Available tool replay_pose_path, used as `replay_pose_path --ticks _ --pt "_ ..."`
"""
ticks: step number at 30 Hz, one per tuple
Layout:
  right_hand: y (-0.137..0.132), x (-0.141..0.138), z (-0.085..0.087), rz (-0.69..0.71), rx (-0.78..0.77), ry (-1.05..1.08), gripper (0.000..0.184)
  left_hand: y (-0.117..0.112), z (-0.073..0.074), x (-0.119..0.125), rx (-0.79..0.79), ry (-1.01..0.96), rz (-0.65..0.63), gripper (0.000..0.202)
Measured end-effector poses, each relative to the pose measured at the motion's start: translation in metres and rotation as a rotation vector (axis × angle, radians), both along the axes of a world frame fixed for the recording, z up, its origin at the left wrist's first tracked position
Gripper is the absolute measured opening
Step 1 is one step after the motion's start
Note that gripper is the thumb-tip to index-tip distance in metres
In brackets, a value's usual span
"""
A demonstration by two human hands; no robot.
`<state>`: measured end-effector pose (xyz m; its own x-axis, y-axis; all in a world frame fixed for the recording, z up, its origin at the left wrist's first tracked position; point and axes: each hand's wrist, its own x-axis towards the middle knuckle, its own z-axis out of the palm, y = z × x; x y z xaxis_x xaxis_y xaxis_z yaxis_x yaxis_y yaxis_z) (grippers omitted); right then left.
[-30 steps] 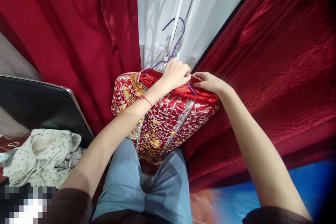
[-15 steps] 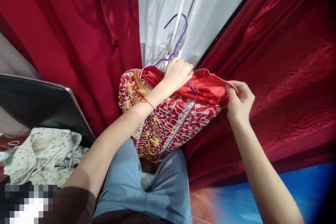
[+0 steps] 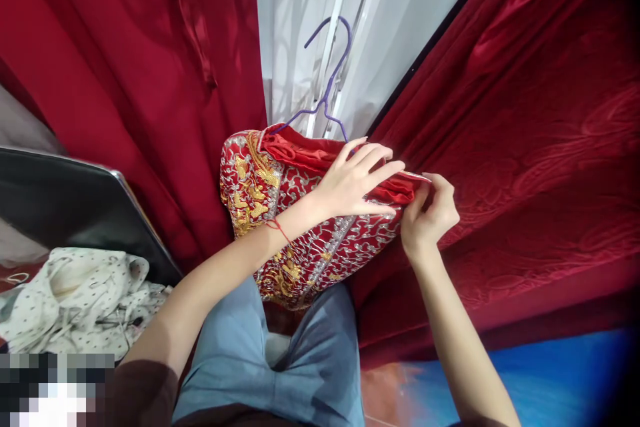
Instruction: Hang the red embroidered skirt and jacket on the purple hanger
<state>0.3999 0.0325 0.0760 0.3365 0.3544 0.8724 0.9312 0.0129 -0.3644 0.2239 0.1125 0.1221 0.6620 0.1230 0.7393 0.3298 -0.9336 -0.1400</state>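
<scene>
The left hand (image 3: 357,180) lies flat, fingers spread, on the embroidered red garment (image 3: 310,227) hung on a purple hanger (image 3: 327,80). The right hand (image 3: 430,213) pinches the garment's right edge, close against red curtains (image 3: 525,133).

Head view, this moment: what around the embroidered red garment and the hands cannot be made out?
- Purple wire hanger: only hook and neck show; its shoulders are inside the red embroidered garment.
- Right hand: fingertips pinch the garment's edge; fabric hides the grip.
- Left hand: lies open on the garment, covering the cloth beneath.
- Garment's lower part: hidden behind the left forearm and blue jeans.
- Bottom-left corner: pixelated patch.
</scene>
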Motion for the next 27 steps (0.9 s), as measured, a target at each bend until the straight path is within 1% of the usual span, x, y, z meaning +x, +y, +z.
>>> replay_pose_path --ticks 3,4,6,8,10,11,13,14,16,17,18,20,22,23,25,27 --pt "-0.001 0.008 -0.001 0.063 -0.080 -0.069 0.037 0.008 -0.005 0.017 -0.044 -0.015 0.081 0.046" --pt "-0.003 0.010 -0.001 0.088 -0.094 -0.086 0.036 0.011 -0.004 0.022 -0.058 -0.024 0.091 0.046" --pt "-0.006 0.010 0.000 0.121 -0.095 -0.089 0.035 0.012 -0.002 0.030 -0.083 -0.058 0.085 0.052" --pt "-0.009 0.008 0.002 0.130 -0.076 -0.045 0.032 0.009 0.003 0.034 -0.114 -0.082 0.062 0.056" --pt "-0.010 0.007 0.006 0.151 -0.045 0.054 0.026 0.004 0.007 0.037 -0.162 -0.054 0.034 0.050" --pt "-0.010 0.007 0.007 0.186 -0.026 0.125 0.023 0.002 0.009 0.037 -0.190 -0.026 0.020 0.047" --pt "-0.008 0.011 0.009 0.321 -0.027 0.298 0.023 0.000 0.012 0.037 -0.237 0.015 0.005 0.043" --pt "-0.007 0.014 0.008 0.412 -0.062 0.390 0.025 0.000 0.012 0.037 -0.250 0.015 0.006 0.042" --pt "-0.006 0.019 0.003 0.582 -0.185 0.545 0.028 0.001 0.012 0.037 -0.246 -0.004 0.014 0.042" --pt "-0.007 0.020 -0.002 0.639 -0.255 0.593 0.029 0.001 0.012 0.036 -0.235 -0.015 0.015 0.042" --pt "-0.008 0.021 -0.008 0.668 -0.317 0.619 0.028 0.001 0.010 0.036 -0.220 -0.022 0.013 0.042" --pt "-0.013 0.022 -0.022 0.654 -0.405 0.607 0.025 0.000 0.008 0.034 -0.189 -0.026 0.003 0.041" --pt "-0.022 0.026 -0.032 0.577 -0.453 0.558 0.020 0.001 0.005 0.031 -0.164 -0.024 0.000 0.041" --pt "-0.027 0.029 -0.034 0.518 -0.451 0.536 0.020 0.003 0.004 0.031 -0.152 -0.020 0.006 0.041" --pt "-0.039 0.039 -0.026 0.372 -0.367 0.494 0.022 0.008 0.003 0.031 -0.124 -0.004 0.028 0.043" --pt "-0.053 0.047 -0.008 0.203 -0.186 0.404 0.021 0.015 0.004 0.034 -0.090 0.018 0.059 0.043"
